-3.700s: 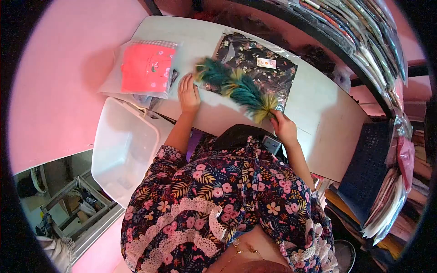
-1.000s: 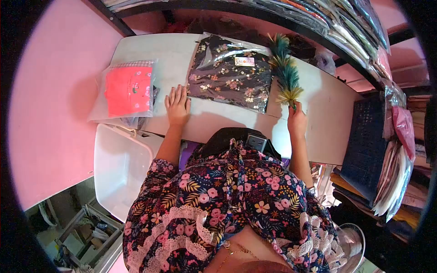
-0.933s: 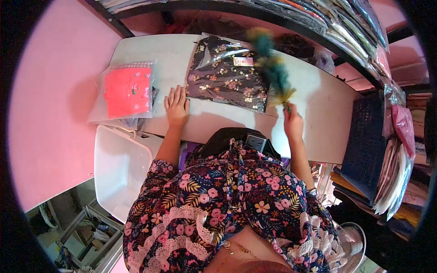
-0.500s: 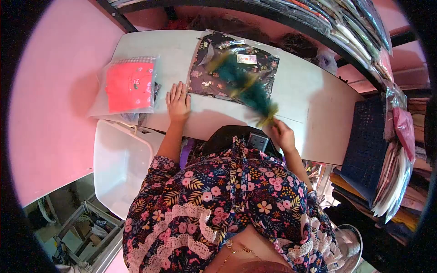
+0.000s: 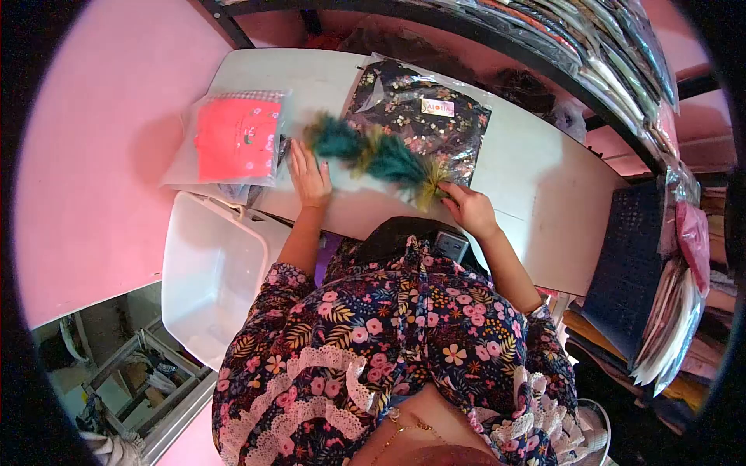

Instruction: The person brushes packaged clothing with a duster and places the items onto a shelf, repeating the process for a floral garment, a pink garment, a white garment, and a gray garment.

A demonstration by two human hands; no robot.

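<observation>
Right hand [image 5: 466, 208]: I see it clenched around the feather duster [image 5: 377, 154].
Left hand [image 5: 309, 175]: flat on the worktop [image 5: 536, 179], fingers outstretched.

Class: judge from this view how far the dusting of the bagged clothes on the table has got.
Done: the dark floral packet lies flat, bagged and labelled. In hand: the right hand grips the feather duster, its feathers across that packet's near edge; the left hand rests flat on the table. Left, probably: the red packet, which is not under the duster.
</observation>
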